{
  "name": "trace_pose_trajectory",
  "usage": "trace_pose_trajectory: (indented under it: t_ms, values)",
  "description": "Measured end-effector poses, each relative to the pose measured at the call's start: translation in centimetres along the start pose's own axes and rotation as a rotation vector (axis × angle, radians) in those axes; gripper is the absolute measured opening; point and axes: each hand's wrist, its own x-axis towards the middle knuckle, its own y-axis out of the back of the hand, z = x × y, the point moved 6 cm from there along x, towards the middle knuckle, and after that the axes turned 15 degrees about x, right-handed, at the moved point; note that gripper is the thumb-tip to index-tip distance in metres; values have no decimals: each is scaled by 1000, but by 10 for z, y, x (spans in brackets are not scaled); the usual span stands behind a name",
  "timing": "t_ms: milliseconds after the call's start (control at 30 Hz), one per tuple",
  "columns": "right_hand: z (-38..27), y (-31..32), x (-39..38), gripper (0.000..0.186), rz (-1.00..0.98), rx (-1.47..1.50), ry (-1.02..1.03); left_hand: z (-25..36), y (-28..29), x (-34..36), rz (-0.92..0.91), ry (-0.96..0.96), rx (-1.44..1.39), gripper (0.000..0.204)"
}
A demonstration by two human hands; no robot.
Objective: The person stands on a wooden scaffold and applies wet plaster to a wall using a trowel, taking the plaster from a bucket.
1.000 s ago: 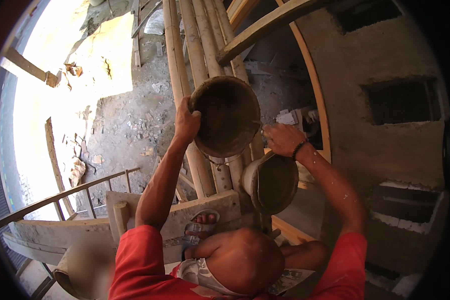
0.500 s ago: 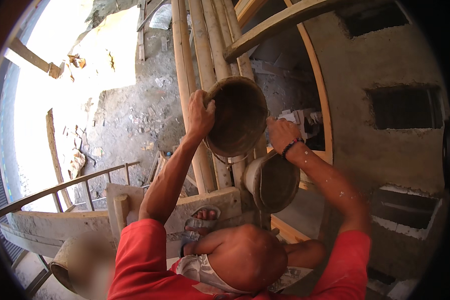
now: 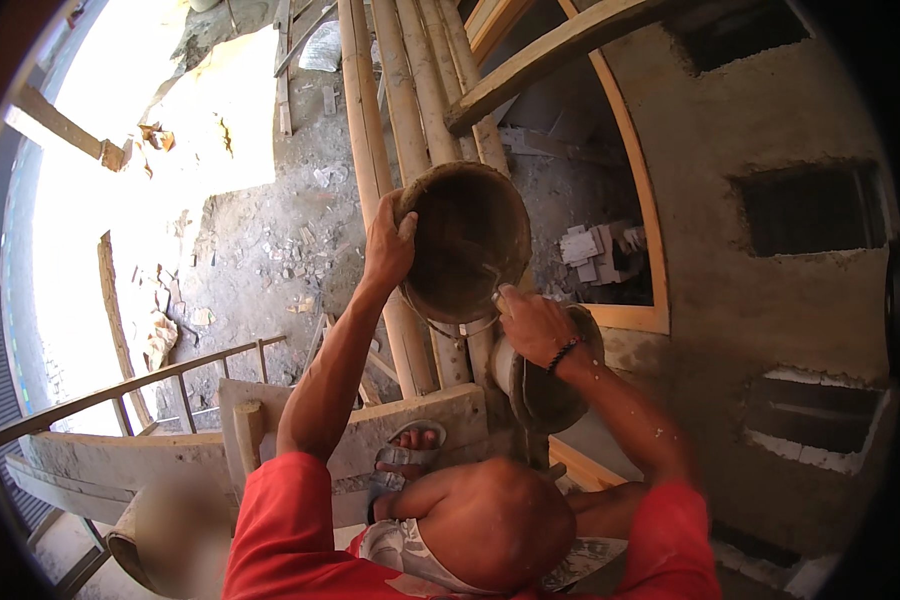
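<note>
My left hand [image 3: 390, 245] grips the left rim of a tilted, grey-crusted bucket [image 3: 460, 225], raised over the bamboo poles with its dark inside showing. My right hand [image 3: 530, 325] is closed on the handle of a small tool [image 3: 502, 295], probably a trowel, at the bucket's lower right inside edge; its blade is hard to make out. A second grey bucket [image 3: 555, 395] sits just below my right hand, partly hidden by it.
Bamboo poles [image 3: 358, 90] and a wooden beam [image 3: 560, 55] run above rubble-strewn ground [image 3: 300, 250]. A plastered wall [image 3: 700, 300] with recesses is at right. My sandaled foot [image 3: 410, 445] rests on a board [image 3: 350, 450]; a ladder-like rail [image 3: 150, 385] is at lower left.
My right hand has moved down and left along the upper bucket's rim, over the lower bucket, with the tool further inside. My left hand still holds the rim, shifting slightly.
</note>
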Motion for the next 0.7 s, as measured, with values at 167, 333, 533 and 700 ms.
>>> trace_pose_trajectory:
  t_ms: [167,333,533,700]
  values:
    - [50,25,-24,39,172,964,-363,0,2,-3,-19,10,7,39]
    - [102,-4,-33,37,279,1681,-608,12,5,-21,-65,23,7,40]
    - [79,19,13,37,-15,1735,-488,14,3,-23,-111,-8,-39,42]
    - [34,45,44,38,-292,1387,-349,18,1,-22,-138,-33,-40,43]
